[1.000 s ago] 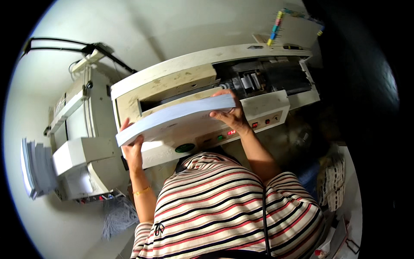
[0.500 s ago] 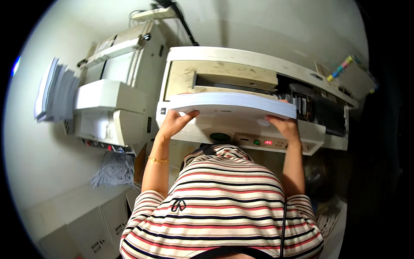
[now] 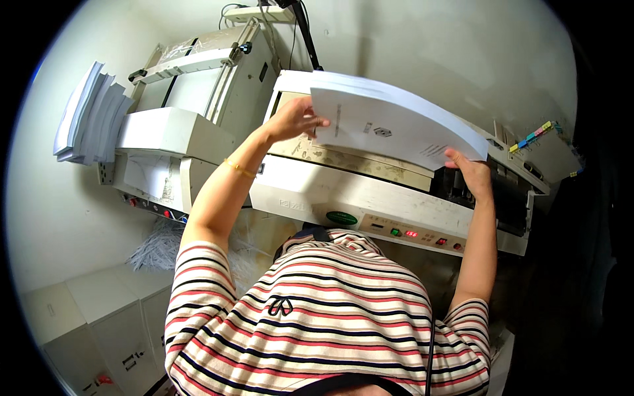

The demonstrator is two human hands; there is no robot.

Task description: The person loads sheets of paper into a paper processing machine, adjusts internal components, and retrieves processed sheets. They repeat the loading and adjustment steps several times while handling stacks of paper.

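Observation:
A thick stack of white printed sheets (image 3: 389, 129), with a small dark emblem on its near face, is raised over the far side of a white binding machine (image 3: 310, 191). It bows a little along its length and slants down to the right. My left hand (image 3: 297, 121) is closed at its left end, the thumb on the near face and some fingers hidden behind the paper. At the lower right corner, my right hand (image 3: 472, 173) grips the stack, thumb in front and fingers out of sight behind.
On the machine's front is a control panel (image 3: 413, 232) with lit red digits. To the left stands a white paper cutter (image 3: 165, 132); several paper stacks (image 3: 92, 119) stand beside it. Paper shreds (image 3: 165, 245) lie below. Coloured tabs (image 3: 531, 136) show at the far right.
Both hands have carried the stack up and away from me, over the machine's far side. Its printed near face now shows, and it tilts down to the right.

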